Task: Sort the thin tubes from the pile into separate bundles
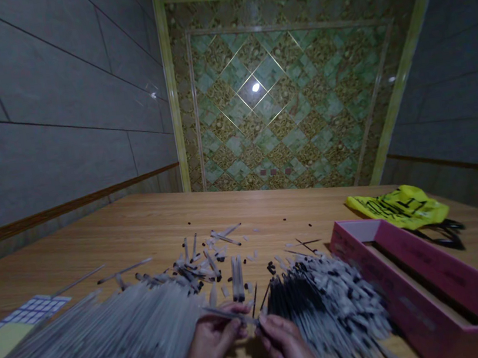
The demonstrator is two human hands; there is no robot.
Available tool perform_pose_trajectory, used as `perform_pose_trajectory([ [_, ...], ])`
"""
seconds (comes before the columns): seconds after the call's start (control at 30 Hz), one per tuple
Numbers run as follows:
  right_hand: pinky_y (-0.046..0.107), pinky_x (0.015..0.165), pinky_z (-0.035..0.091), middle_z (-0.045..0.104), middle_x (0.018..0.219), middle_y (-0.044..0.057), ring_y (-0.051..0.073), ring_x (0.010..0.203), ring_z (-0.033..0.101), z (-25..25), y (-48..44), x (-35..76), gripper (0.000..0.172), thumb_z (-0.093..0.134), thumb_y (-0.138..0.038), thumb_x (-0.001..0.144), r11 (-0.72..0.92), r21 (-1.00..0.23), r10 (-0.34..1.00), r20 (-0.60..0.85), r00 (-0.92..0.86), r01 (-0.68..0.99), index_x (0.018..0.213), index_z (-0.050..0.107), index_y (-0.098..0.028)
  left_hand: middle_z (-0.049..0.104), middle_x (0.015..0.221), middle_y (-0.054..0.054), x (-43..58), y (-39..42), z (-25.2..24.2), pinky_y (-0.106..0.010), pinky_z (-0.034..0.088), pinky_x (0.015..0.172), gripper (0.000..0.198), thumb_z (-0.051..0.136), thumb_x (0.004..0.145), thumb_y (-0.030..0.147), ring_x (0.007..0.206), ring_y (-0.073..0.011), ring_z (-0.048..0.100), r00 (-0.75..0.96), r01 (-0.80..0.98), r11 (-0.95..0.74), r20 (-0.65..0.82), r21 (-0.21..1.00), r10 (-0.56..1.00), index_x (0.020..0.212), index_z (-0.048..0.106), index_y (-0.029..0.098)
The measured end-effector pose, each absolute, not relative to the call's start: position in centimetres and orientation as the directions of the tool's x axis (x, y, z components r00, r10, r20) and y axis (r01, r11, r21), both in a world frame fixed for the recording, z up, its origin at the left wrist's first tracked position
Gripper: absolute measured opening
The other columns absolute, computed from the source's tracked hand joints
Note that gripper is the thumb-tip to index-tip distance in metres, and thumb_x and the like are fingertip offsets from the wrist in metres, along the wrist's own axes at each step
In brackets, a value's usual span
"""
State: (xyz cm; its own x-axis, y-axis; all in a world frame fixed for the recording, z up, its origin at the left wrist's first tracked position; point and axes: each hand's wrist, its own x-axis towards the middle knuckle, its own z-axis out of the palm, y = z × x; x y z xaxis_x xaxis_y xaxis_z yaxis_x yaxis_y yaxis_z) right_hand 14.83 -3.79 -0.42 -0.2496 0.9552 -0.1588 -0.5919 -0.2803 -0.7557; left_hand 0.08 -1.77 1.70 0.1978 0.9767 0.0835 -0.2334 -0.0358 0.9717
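My left hand (217, 339) is closed round a slim, clear pen barrel (226, 313), which slants down toward the right. At the barrel's right end, the fingers of my right hand (284, 344) are pinched together; any small part between them is too blurred to make out. To the left of my hands spreads a big heap of clear pen barrels (106, 346). On the right lies a pile of thin black pen refills (294, 298), with many short clear and black pen caps (347, 288) beside it.
Short clear pieces with black ends (209, 263) lie scattered beyond my hands. A pink open box (416, 302) stands at the right, with a yellow bag (398, 207) behind it. A yellow and checked sheet (27, 315) lies at the left. Walls border the wooden table (148, 227).
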Motion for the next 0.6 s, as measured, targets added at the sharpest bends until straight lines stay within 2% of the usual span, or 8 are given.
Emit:
perform_pose_trajectory([
  [0.1,0.017,0.03,0.012,0.04,0.039,-0.008,0.001,0.029,0.019,-0.8,-3.9,14.7,0.043,0.07,-0.055,0.059,-0.174,-0.868,0.983,-0.122,-0.14,-0.466,0.059,0.054,-0.016,0.07,0.078,-0.008,-0.1,-1.6,1.5,-0.026,0.051,0.059,0.031,0.073,0.062,0.042,0.068,-0.0187,0.062,0.095,-0.225,-0.017,0.039,0.974,0.995,0.074,0.071,0.014],
  [0.2,0.02,0.041,0.028,0.05,0.045,-0.001,0.007,0.041,0.038,-0.6,-4.2,14.7,0.041,0.068,-0.052,0.064,0.085,-0.981,0.996,0.081,0.027,-0.175,0.059,0.062,-0.012,0.069,0.069,-0.006,-0.1,-1.7,1.6,-0.024,0.049,0.057,0.032,0.072,0.062,0.042,0.065,-0.0167,0.062,0.053,-0.262,0.014,0.0,0.965,0.999,0.075,0.069,0.013],
  [0.27,0.024,0.048,0.033,0.053,0.05,0.002,0.012,0.05,0.044,-0.1,-4.5,14.8,0.035,0.068,-0.046,0.066,0.204,-0.979,0.976,0.204,0.074,0.012,0.057,0.065,-0.012,0.068,0.067,-0.005,-0.1,-1.7,1.7,-0.022,0.048,0.055,0.031,0.072,0.063,0.042,0.063,-0.0152,0.06,0.056,-0.277,0.038,-0.023,0.96,0.998,0.074,0.069,0.012],
  [0.37,0.025,0.05,0.034,0.054,0.053,0.002,0.014,0.052,0.045,0.4,-4.7,14.7,0.027,0.071,-0.04,0.063,0.265,-0.946,0.951,0.288,0.111,0.187,0.058,0.066,-0.013,0.066,0.062,-0.004,-0.1,-1.7,1.6,-0.021,0.046,0.052,0.03,0.071,0.064,0.041,0.058,-0.0131,0.058,0.054,-0.27,0.049,-0.035,0.962,0.998,0.067,0.067,0.011],
  [0.43,0.025,0.049,0.034,0.054,0.054,0.002,0.013,0.052,0.045,0.3,-4.7,14.5,0.03,0.071,-0.043,0.062,0.274,-0.947,0.947,0.297,0.126,0.169,0.062,0.066,-0.013,0.065,0.059,-0.003,-0.1,-1.6,1.5,-0.02,0.045,0.051,0.03,0.071,0.065,0.041,0.056,-0.012,0.056,0.04,-0.261,0.031,-0.021,0.965,0.999,0.065,0.067,0.011],
  [0.5,0.022,0.044,0.031,0.05,0.048,0.0,0.011,0.045,0.041,-0.2,-4.5,14.2,0.041,0.065,-0.053,0.066,0.202,-0.979,0.977,0.203,0.069,0.028,0.061,0.063,-0.013,0.065,0.059,-0.002,-0.1,-1.5,1.4,-0.02,0.045,0.051,0.03,0.071,0.064,0.042,0.055,-0.0117,0.057,0.016,-0.262,0.019,-0.016,0.965,1.0,0.066,0.067,0.012],
  [0.6,0.02,0.036,0.021,0.037,0.035,-0.005,0.006,0.033,0.03,-0.8,-4.3,14.0,0.055,0.05,-0.062,0.074,0.062,-0.99,0.995,0.072,-0.075,-0.129,0.048,0.052,-0.014,0.065,0.059,-0.002,-0.1,-1.5,1.4,-0.019,0.045,0.05,0.03,0.073,0.061,0.042,0.053,-0.0112,0.056,0.002,-0.26,0.034,-0.034,0.965,0.999,0.067,0.067,0.013],
])
